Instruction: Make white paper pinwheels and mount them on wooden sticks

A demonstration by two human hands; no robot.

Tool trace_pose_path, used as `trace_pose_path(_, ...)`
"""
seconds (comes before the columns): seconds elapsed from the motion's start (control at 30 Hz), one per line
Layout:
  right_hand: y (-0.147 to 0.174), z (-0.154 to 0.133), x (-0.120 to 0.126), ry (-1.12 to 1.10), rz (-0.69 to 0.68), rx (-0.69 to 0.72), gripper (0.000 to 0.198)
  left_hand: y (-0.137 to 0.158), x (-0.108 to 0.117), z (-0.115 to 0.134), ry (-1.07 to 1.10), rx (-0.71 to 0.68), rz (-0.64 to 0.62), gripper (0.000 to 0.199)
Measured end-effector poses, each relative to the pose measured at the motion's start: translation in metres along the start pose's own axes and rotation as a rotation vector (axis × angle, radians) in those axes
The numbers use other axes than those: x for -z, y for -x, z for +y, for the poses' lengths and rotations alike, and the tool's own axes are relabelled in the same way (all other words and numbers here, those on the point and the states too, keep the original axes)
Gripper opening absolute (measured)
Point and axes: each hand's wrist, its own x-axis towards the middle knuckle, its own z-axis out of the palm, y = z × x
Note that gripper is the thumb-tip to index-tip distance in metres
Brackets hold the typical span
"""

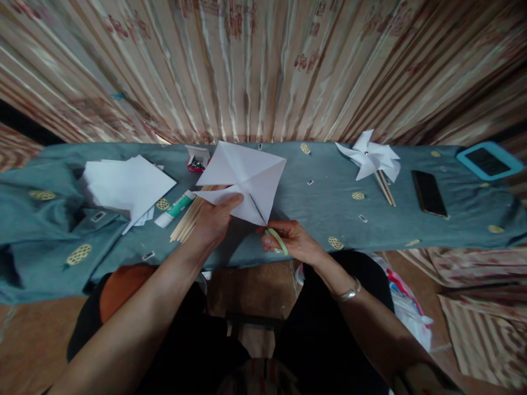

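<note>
White paper (pixel 265 170), sticks (pixel 187 222) partly hidden, pinwheels (pixel 381 156), phone (pixel 429 193)

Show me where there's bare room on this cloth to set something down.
Widest: the teal cloth between the held sheet and the pinwheels. Smaller: right of the phone, in front of the blue-framed device. Crowded: left of centre, where the paper stack, glue stick, wooden sticks and red box sit close together.

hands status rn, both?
Left hand: closed, pinching white paper sheet, thumb on top.
Right hand: closed on green-handled scissors, a blade lying over the sheet.
</note>
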Motion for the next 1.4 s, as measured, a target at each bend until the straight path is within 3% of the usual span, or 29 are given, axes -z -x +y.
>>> trace_pose_path(0.3,-0.0004,0.0012,-0.0023,0.004,0.015,0.017,0.046,0.0014,-0.0012,0.0006,0.0,0.002,0.072,0.028)
trace_pose_path(0.5,-0.0013,0.0012,-0.002,-0.001,0.009,-0.008,0.045,0.003,-0.0039,0.0062,-0.005,0.028,-0.017,0.028)
trace_pose_path(0.77,-0.0021,0.003,-0.0024,-0.026,0.03,-0.017,0.047,0.0021,-0.0019,0.0049,-0.018,0.027,-0.001,0.023)
trace_pose_path(1.1,-0.0038,0.0074,-0.0017,-0.025,0.065,-0.045,0.054,0.0022,-0.0009,0.0052,0.009,0.023,-0.022,0.033)
trace_pose_path(1.4,-0.0057,0.0069,-0.0022,-0.031,0.035,-0.022,0.044,0.0013,0.0012,0.0015,-0.005,-0.003,-0.049,0.032)
